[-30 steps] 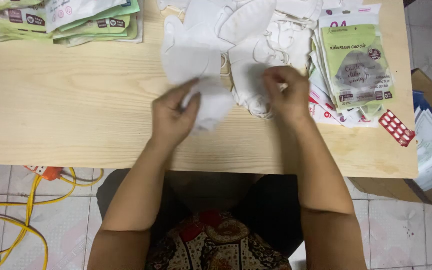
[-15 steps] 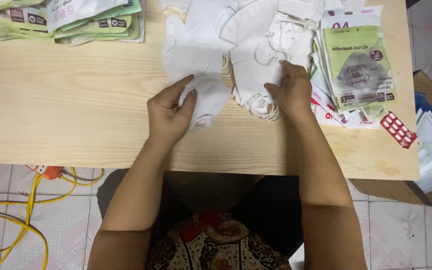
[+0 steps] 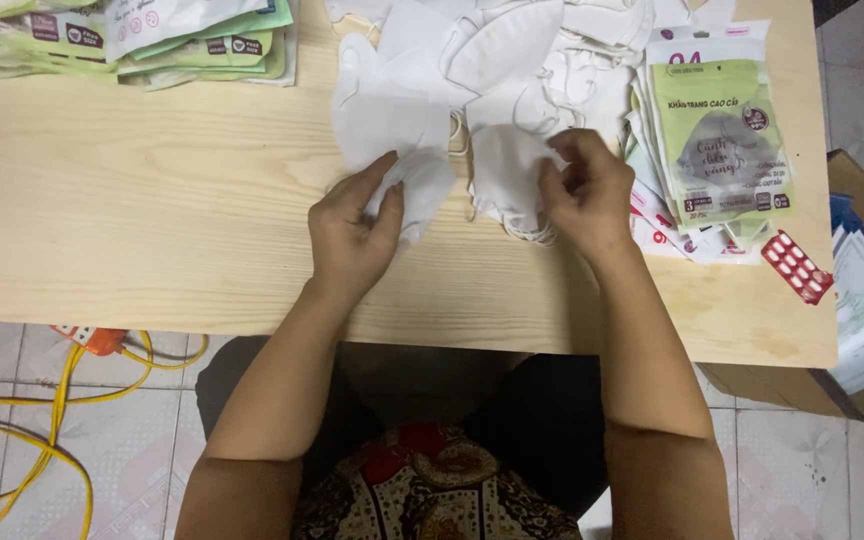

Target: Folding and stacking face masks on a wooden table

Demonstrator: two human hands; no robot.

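Your left hand (image 3: 350, 238) lies on the wooden table (image 3: 132, 210) with its fingers curled loosely and its thumb pressed against the lower edge of a white face mask (image 3: 392, 135), so that the mask's bottom corner is pinched between thumb and forefinger; the rest of the mask spreads flat just beyond your fingertips. Your right hand (image 3: 587, 195) is closed more tightly, the fingers bunched together on the edge of a second white mask (image 3: 502, 170), which lies between your two hands and touches the first one's side. Directly past both hands is a loose heap of white masks (image 3: 512, 50), overlapping each other. Just to the outer side of your right hand sits a stack of green-and-white printed packets (image 3: 717, 140), and beyond that, near the table's corner, a red blister strip (image 3: 797, 266). Well away to the far outer side of your left hand there is another pile of packets (image 3: 152, 35). Below the table edge on your left-hand side, yellow cables (image 3: 42, 440) trail across the tiled floor (image 3: 12, 350).
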